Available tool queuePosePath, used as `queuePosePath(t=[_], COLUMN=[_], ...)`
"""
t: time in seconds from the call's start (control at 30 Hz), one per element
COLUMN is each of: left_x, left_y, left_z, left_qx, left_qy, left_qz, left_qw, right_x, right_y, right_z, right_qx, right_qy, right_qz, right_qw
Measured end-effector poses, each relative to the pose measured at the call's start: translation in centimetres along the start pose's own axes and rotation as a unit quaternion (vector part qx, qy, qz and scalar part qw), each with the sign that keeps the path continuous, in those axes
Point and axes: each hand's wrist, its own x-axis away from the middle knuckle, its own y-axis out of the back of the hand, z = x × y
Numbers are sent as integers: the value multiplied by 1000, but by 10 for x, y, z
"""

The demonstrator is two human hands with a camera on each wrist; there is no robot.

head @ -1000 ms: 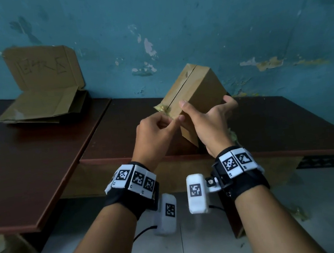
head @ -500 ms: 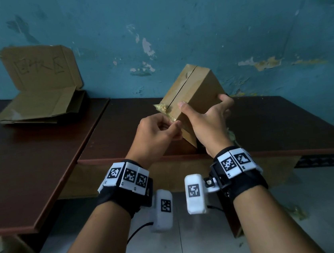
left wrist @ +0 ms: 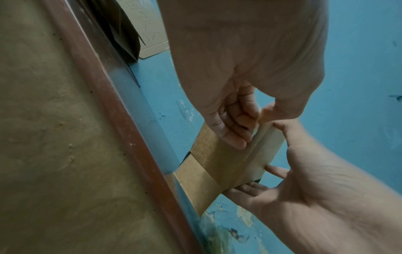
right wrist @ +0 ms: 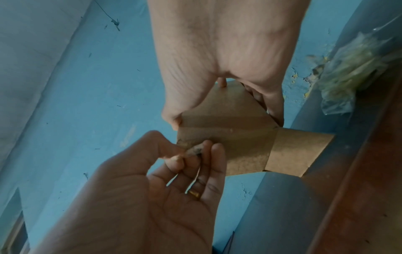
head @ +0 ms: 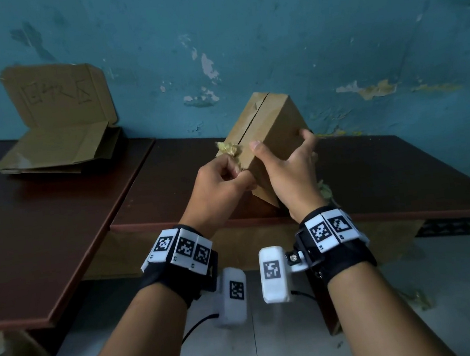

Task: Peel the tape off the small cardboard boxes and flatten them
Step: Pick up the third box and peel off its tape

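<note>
A small brown cardboard box (head: 269, 133) stands tilted on one corner over the dark table (head: 373, 168). My right hand (head: 288, 166) grips it, thumb on the near edge and fingers round the far side. My left hand (head: 222, 179) pinches a crumpled strip of tape (head: 229, 149) at the box's near left corner, thumb against curled fingers. In the right wrist view the left hand (right wrist: 185, 154) pinches the tape end (right wrist: 193, 151) at the corner of the box (right wrist: 228, 134). In the left wrist view brown tape (left wrist: 256, 154) still runs across the box's face.
A flattened cardboard sheet (head: 60, 142) with writing leans on the blue wall at the back left, on a second dark table (head: 27, 219). A wad of peeled tape (right wrist: 356, 68) lies on the table by the wall, right of the box. Tape scraps lie on the floor (head: 417, 297).
My left hand has drawn slightly back and down with the tape end, and more crumpled tape now shows lifted at the box's corner. The right hand keeps its hold.
</note>
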Motion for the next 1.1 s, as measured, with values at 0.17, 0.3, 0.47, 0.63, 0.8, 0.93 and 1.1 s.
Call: queuePosePath(t=[0.17, 0.3, 0.47, 0.63, 0.8, 0.93, 1.1], left_x=[4, 1, -2, -3, -3, -3, 1], left_y=[-4, -2, 2, 2, -1, -1, -1], left_z=[-3, 3, 7, 5, 2, 2, 3], left_qx=[55, -5, -23, 19, 66, 91, -67], left_qy=[-27, -74, -85, -65, -56, -41, -164], left_qz=[-3, -17, -7, 10, -7, -23, -88], left_qw=[998, 997, 996, 998, 996, 995, 980], right_x=[-2, -3, -5, -8, -10, -10, -14], right_y=[1, 2, 1, -1, -3, -5, -3], right_z=[-1, -4, -6, -7, -10, -11, -11], right_qx=[-15, -11, -9, -10, -10, -6, -2], right_qy=[-8, -10, -15, -9, -2, 7, 7], right_qz=[-8, -11, -14, -19, -19, -13, -16], right_qw=[1000, 1000, 1000, 1000, 1000, 1000, 1000])
